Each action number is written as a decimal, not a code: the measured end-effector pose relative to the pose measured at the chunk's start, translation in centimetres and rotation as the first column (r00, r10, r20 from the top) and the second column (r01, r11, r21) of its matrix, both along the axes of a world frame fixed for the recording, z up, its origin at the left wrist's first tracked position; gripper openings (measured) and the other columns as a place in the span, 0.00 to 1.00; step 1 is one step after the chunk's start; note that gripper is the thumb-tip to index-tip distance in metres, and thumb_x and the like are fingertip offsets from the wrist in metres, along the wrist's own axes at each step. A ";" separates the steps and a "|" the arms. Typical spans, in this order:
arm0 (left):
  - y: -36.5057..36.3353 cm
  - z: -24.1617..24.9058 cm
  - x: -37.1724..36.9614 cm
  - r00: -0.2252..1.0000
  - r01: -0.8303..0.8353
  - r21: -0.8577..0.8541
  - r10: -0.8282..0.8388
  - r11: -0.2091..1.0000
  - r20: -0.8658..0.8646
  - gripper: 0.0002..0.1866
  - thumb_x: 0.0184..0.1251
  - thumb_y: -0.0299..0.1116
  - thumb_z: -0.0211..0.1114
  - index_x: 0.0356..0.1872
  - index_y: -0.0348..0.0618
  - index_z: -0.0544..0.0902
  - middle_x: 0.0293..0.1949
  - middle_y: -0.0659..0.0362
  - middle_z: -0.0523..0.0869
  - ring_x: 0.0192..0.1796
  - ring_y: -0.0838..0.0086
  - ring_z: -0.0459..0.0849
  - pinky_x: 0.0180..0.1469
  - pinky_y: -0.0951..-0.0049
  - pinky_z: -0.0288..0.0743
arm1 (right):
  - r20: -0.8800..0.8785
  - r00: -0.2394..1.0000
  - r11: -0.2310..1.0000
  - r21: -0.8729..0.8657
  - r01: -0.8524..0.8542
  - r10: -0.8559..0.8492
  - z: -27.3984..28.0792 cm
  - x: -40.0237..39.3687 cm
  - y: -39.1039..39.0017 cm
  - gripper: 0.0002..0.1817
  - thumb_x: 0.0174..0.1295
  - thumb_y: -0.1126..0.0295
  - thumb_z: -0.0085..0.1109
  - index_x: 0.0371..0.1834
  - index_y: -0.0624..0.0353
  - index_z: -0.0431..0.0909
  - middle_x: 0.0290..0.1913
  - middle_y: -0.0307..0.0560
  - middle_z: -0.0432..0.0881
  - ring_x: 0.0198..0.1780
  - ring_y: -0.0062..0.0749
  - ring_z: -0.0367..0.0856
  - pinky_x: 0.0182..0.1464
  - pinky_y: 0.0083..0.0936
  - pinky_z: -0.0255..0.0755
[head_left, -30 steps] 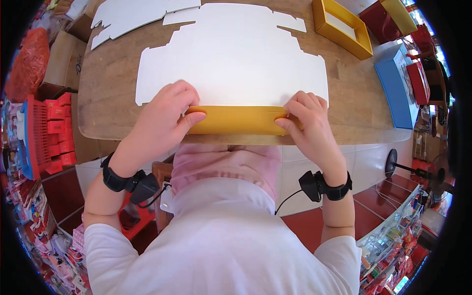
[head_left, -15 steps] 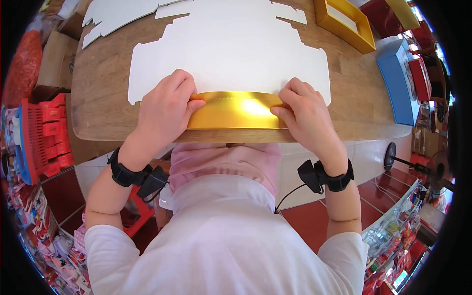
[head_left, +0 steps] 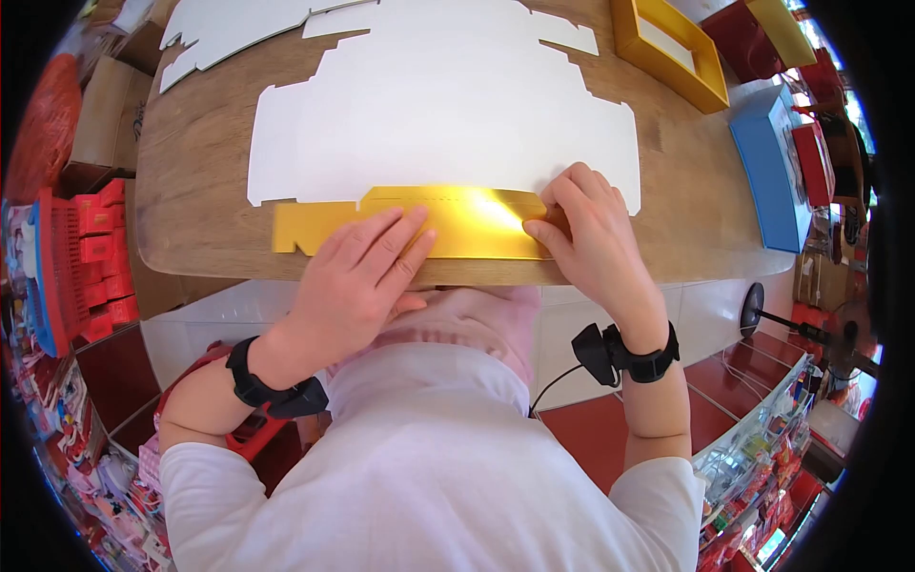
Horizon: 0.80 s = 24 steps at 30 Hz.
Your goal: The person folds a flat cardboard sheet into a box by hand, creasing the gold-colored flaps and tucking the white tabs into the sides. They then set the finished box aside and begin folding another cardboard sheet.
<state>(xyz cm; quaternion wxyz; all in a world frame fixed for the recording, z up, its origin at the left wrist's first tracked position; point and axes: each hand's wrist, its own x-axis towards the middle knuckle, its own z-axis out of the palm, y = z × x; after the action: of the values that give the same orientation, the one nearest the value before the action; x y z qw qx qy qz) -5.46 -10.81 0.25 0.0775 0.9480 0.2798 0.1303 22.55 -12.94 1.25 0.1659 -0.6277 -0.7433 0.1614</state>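
Note:
A large white die-cut cardboard sheet (head_left: 448,114) lies flat on the wooden table, pale side up. Along its near edge a gold flap (head_left: 477,224) is folded over, with a perforated line near its top. My left hand (head_left: 357,276) rests flat on the flap's left-middle part, fingers stretched, thumb below the table edge. At the flap's right end, my right hand (head_left: 596,224) pinches the gold card between thumb and curled fingers. The flap's notched left end shows uncovered; its right end is hidden behind my right hand.
More white cut card (head_left: 238,33) lies at the far left of the table (head_left: 200,153). A gold open box (head_left: 701,71) stands at the far right, near a blue box (head_left: 772,167). Red packets (head_left: 100,248) and a red basket (head_left: 57,272) are at the left.
My left hand has let go of its pinch and moved down and right, now lying flat on the gold flap. The flap's left end has come into view. My right hand keeps its pinch.

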 end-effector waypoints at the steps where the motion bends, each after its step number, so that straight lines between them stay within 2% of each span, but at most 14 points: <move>1: -0.2 -0.3 -0.1 1.000 -0.012 0.003 0.012 1.000 -0.005 0.31 0.57 0.40 0.68 0.62 0.40 0.79 0.67 0.52 0.76 0.64 0.58 0.76 0.61 0.59 0.74 | -0.005 1.000 1.000 0.003 -0.012 0.012 0.1 0.0 0.0 0.11 0.56 0.70 0.70 0.38 0.57 0.77 0.42 0.44 0.76 0.47 0.43 0.75 0.49 0.37 0.66; 3: -0.3 -1.0 -0.4 1.000 0.003 0.048 -0.002 0.999 -0.023 0.34 0.58 0.45 0.65 0.65 0.39 0.77 0.70 0.52 0.74 0.68 0.58 0.74 0.66 0.58 0.72 | -0.007 1.000 1.000 -0.025 0.012 -0.012 0.3 -0.1 0.0 0.11 0.55 0.70 0.70 0.37 0.57 0.76 0.42 0.45 0.76 0.47 0.43 0.75 0.49 0.38 0.66; 10: -0.4 -1.5 -0.3 1.000 -0.014 0.052 0.014 0.999 0.008 0.32 0.58 0.44 0.65 0.64 0.40 0.78 0.70 0.53 0.74 0.68 0.58 0.73 0.66 0.58 0.72 | -0.020 0.999 0.997 -0.078 0.024 -0.026 0.7 -0.2 0.0 0.15 0.53 0.72 0.72 0.37 0.58 0.73 0.41 0.45 0.74 0.45 0.44 0.73 0.50 0.38 0.65; 12: -0.4 -1.6 -0.3 1.000 -0.022 0.038 0.022 0.999 0.004 0.32 0.57 0.44 0.66 0.64 0.41 0.78 0.70 0.53 0.74 0.68 0.59 0.74 0.65 0.58 0.72 | -0.148 0.978 0.985 0.064 0.160 -0.149 -0.3 -0.5 -0.4 0.18 0.50 0.73 0.75 0.38 0.57 0.73 0.42 0.46 0.74 0.46 0.44 0.73 0.51 0.37 0.65; 13: -0.4 -1.5 -0.3 1.000 -0.016 0.039 0.015 0.999 0.015 0.32 0.57 0.44 0.66 0.64 0.41 0.78 0.70 0.53 0.74 0.68 0.59 0.74 0.65 0.58 0.72 | -0.138 0.978 0.984 0.067 0.166 -0.156 -0.7 -0.6 -0.8 0.18 0.50 0.73 0.75 0.38 0.57 0.73 0.42 0.46 0.74 0.46 0.44 0.73 0.51 0.37 0.65; 15: -0.4 -1.3 -0.3 0.999 -0.028 0.051 0.029 0.998 -0.018 0.32 0.57 0.43 0.70 0.65 0.43 0.78 0.70 0.53 0.73 0.68 0.62 0.73 0.66 0.61 0.71 | -0.099 0.975 0.932 0.288 0.219 -0.198 -1.6 -0.8 -1.6 0.21 0.48 0.73 0.77 0.41 0.56 0.73 0.44 0.46 0.75 0.46 0.45 0.73 0.52 0.38 0.66; 19: -0.4 -1.0 -0.1 0.999 -0.049 -0.004 0.049 0.999 0.015 0.32 0.53 0.39 0.68 0.64 0.45 0.79 0.70 0.51 0.74 0.67 0.58 0.74 0.64 0.58 0.72 | -0.095 0.968 0.896 0.364 0.252 -0.234 -2.3 -1.6 -2.2 0.20 0.48 0.74 0.76 0.43 0.59 0.77 0.47 0.45 0.78 0.49 0.45 0.75 0.54 0.38 0.68; 21: -0.4 -0.9 -0.1 0.998 -0.054 0.011 0.053 0.999 0.022 0.31 0.52 0.36 0.68 0.63 0.46 0.81 0.69 0.50 0.75 0.66 0.58 0.75 0.62 0.59 0.73 | -0.036 0.999 0.888 0.458 0.029 -0.014 -2.8 -1.5 -2.3 0.17 0.49 0.76 0.73 0.44 0.62 0.81 0.48 0.44 0.81 0.50 0.44 0.78 0.53 0.38 0.70; 22: -0.3 -0.9 -0.1 0.998 -0.051 0.012 0.050 0.999 0.021 0.31 0.52 0.36 0.68 0.63 0.46 0.81 0.69 0.50 0.75 0.66 0.58 0.75 0.62 0.59 0.73 | 0.009 0.999 0.895 0.444 -0.047 0.048 -2.9 -1.5 -2.6 0.12 0.53 0.76 0.69 0.42 0.63 0.84 0.49 0.45 0.84 0.53 0.44 0.81 0.53 0.36 0.74; 24: -0.1 -1.0 -0.3 0.999 -0.029 0.104 0.026 0.994 0.028 0.27 0.53 0.34 0.68 0.59 0.45 0.83 0.67 0.51 0.78 0.61 0.60 0.79 0.57 0.62 0.76 | -0.025 0.996 0.903 0.423 -0.070 0.089 -3.1 -1.6 -3.0 0.13 0.54 0.75 0.68 0.43 0.63 0.84 0.50 0.45 0.85 0.54 0.43 0.82 0.53 0.36 0.75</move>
<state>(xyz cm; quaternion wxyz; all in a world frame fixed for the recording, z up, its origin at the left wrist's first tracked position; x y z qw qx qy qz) -5.80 -10.87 -0.77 0.0299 0.9449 0.2848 0.1586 20.98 -15.98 -1.86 0.3071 -0.5424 -0.7818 0.0176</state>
